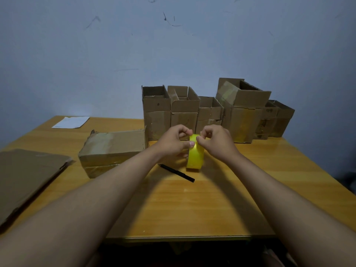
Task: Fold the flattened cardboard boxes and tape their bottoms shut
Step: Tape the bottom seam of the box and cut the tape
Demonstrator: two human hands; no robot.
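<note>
tape roll: yellow tape roll (195, 154) upright on the bench (192, 205), between both hands
left hand (171, 143): fingers grip the roll
right hand (217, 141): fingers pick at its top

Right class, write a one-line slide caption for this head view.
Both hands, left hand and right hand, pick at a yellow tape roll above a wooden table.

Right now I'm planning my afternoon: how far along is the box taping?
Done: a row of folded boxes stands at the wall. In hand: the left hand and right hand pick at the yellow tape roll, beside a folded box lying on its side. Left: flattened cardboard at the table edge.
</note>
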